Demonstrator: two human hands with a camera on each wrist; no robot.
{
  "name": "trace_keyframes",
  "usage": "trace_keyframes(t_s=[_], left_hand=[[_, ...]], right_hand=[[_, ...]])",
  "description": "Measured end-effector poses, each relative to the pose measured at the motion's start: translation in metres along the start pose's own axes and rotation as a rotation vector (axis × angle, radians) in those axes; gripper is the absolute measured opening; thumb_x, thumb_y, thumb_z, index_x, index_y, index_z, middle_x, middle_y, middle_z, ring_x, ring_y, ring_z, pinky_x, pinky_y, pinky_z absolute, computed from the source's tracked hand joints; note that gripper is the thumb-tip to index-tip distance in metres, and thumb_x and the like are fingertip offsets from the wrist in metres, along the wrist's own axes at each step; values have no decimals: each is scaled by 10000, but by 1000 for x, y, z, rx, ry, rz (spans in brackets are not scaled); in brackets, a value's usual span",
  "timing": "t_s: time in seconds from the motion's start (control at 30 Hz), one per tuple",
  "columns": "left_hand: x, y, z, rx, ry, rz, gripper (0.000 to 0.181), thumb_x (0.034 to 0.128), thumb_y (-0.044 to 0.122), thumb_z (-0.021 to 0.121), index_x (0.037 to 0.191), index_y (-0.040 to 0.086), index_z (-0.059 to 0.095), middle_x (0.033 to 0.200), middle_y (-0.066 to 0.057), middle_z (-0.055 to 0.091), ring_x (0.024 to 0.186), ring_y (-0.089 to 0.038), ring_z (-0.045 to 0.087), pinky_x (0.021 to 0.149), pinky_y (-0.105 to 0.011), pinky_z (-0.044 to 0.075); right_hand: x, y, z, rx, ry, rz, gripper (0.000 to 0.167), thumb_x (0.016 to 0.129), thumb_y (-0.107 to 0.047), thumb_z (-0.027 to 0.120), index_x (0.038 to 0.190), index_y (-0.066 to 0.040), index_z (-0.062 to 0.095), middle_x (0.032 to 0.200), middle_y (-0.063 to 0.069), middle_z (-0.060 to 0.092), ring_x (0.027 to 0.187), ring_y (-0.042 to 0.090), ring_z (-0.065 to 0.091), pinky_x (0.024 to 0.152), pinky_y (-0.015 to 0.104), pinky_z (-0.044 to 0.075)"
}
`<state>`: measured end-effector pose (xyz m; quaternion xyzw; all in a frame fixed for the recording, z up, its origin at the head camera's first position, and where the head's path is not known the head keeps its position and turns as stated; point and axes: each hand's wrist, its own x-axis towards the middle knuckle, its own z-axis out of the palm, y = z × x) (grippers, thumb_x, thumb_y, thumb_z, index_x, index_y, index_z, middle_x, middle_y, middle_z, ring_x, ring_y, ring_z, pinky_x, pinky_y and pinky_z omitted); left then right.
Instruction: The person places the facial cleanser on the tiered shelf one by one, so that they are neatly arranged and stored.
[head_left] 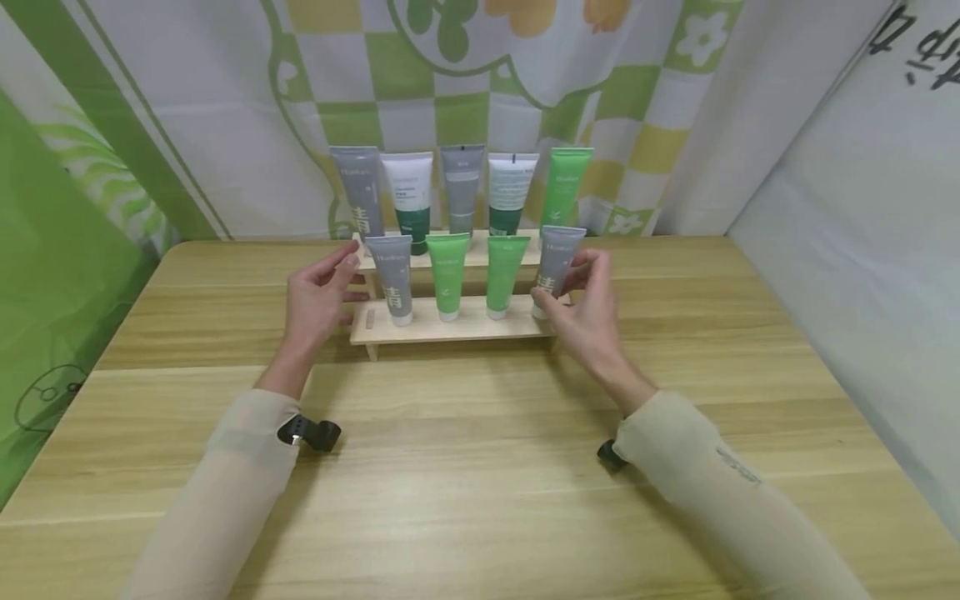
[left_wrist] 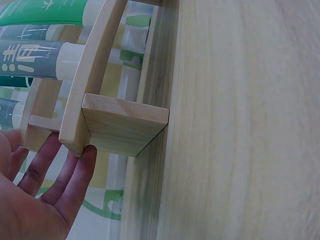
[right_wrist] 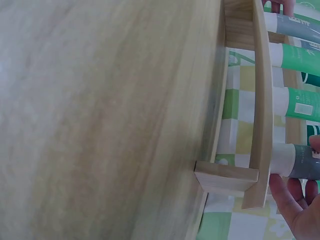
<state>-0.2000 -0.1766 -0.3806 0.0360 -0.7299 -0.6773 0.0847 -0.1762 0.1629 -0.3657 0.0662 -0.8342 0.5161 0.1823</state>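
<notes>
A two-tier wooden rack (head_left: pixel 465 330) carries upright squeeze tubes. At the right end of its lower shelf, my right hand (head_left: pixel 588 321) pinches a grey tube (head_left: pixel 558 260) between thumb and fingers; the tube's white cap is at the shelf surface. My left hand (head_left: pixel 318 296) is at the rack's left end, its extended fingertips touching the shelf ends in the left wrist view. Nearest to it on the lower shelf stands another grey tube (head_left: pixel 393 275). Between the grey tubes are two green tubes, one left of centre (head_left: pixel 448 271) and one right of centre (head_left: pixel 504 271).
On the upper shelf stand several larger tubes: a grey one (head_left: pixel 360 187) at left, white-and-dark-green ones, and a bright green one (head_left: pixel 566 187) at right. A patterned curtain (head_left: pixel 405 108) hangs behind. The wooden table (head_left: pixel 465 483) extends in front of the rack.
</notes>
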Motion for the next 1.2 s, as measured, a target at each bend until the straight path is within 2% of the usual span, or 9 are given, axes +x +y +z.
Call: trace_keyframes(t_s=[0.27, 0.53, 0.77, 0.9, 1.03, 1.13, 1.2], left_hand=[[0, 2, 3, -13, -3, -13, 434, 971, 390, 670, 1365, 211, 646, 971, -25, 732, 761, -277, 738, 457, -281, 564], [0, 2, 2, 2, 7, 46, 437, 974, 386, 659, 1359, 178, 645, 885, 32, 742, 765, -268, 747, 412, -260, 529], [1, -1, 5, 1, 4, 6, 432, 971, 395, 661, 1360, 205, 649, 994, -56, 739, 799, -302, 741, 480, -295, 576], [2, -3, 8, 5, 10, 2, 422, 974, 391, 658, 1353, 207, 655, 1041, -103, 738, 776, -295, 742, 490, -309, 583], [4, -5, 10, 13, -7, 20, 422, 985, 372, 652, 1361, 181, 648, 1131, -165, 719, 761, -276, 745, 516, -295, 589], [4, -7, 10, 23, -19, 29, 427, 999, 360, 635, 1377, 162, 631, 1222, -184, 684, 765, -265, 743, 570, -294, 603], [3, -9, 9, 29, -27, 26, 438, 1004, 358, 628, 1390, 152, 616, 1248, -205, 666, 782, -277, 742, 609, -295, 609]], right_hand=[[1, 5, -2, 8, -18, 13, 581, 847, -1, 778, 1262, -24, 371, 1051, 148, 538, 935, 225, 535, 759, 344, 560], [4, 9, -7, 7, -60, 20, 597, 859, -17, 774, 1284, -28, 355, 1102, 153, 536, 972, 236, 546, 807, 363, 581], [1, 12, -13, 17, -116, 51, 671, 841, -34, 809, 1331, -1, 352, 1135, 186, 525, 1023, 284, 546, 865, 401, 572], [-6, 15, -28, 26, -126, 71, 660, 872, -122, 807, 1359, 8, 380, 1180, 217, 515, 1069, 312, 540, 906, 422, 548], [-12, 25, -53, -73, -143, 28, 536, 953, -238, 729, 1321, 30, 447, 1214, 194, 533, 1087, 321, 552, 874, 335, 527], [-14, 36, -75, -161, -154, -5, 444, 1002, -287, 652, 1251, 54, 513, 1187, 169, 571, 1072, 294, 559, 820, 232, 498], [-14, 42, -91, -201, -169, -14, 413, 1027, -307, 603, 1211, 58, 547, 1160, 170, 586, 1061, 272, 551, 798, 206, 481]])
